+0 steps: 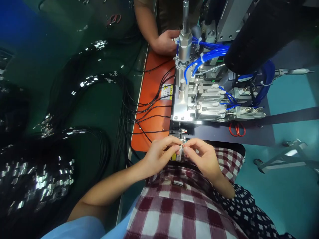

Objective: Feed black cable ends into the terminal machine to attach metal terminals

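My left hand point(163, 154) and my right hand point(203, 157) meet fingertip to fingertip at the near edge of the machine. Both are closed in a pinch. A black cable point(144, 134) runs across the orange plate to my left hand, and its end is hidden by the fingers. Between the fingertips shows a thin, pale bluish wire end, too small to make out fully. Just beyond my fingers, another cable end with a metal tip point(183, 131) lies in the black holder at the front of the machine.
More black cables point(154, 105) cross the orange plate point(143, 145) into the metal fixture point(183, 106). Bundled cables with shiny ends point(91, 79) lie on the green table at left. Red-handled scissors point(237, 129) rest at right. A co-worker's hand point(166, 43) touches the machine's far side.
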A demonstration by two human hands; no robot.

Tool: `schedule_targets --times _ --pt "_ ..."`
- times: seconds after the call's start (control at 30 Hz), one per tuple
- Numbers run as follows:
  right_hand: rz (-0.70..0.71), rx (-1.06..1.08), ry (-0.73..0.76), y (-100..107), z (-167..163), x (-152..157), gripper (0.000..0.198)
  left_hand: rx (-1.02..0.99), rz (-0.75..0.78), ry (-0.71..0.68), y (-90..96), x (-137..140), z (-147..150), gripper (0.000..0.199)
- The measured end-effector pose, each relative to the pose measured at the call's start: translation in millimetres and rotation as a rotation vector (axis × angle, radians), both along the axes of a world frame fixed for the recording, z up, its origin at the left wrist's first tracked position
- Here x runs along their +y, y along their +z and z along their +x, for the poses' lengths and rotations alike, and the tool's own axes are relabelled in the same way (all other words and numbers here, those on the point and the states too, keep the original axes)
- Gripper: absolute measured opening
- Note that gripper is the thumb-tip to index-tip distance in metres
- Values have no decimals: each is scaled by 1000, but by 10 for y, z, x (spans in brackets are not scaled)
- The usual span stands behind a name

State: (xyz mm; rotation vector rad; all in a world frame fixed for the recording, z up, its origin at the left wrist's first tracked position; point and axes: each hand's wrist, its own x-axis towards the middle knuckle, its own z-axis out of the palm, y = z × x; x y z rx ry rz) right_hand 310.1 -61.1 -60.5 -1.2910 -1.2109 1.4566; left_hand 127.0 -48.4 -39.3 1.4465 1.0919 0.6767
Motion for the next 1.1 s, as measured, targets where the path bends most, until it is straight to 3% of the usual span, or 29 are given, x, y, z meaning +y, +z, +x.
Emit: schedule_targets --times 0.17,0.5,0.87,1.1 --pt "-98 97 -10 -65 -28 -7 16 -133 -63 0 -63 -8 0 16" --pt "115 -65 -51 -28 -99 -63 12 -172 -63 149 -45 8 116 12" --pt "139 -119 -43 -25 -118 -84 9 -194 -183 211 -35 15 146 16" --pt "176 -123 -61 17 21 -57 2 -120 -70 198 -74 -19 163 15"
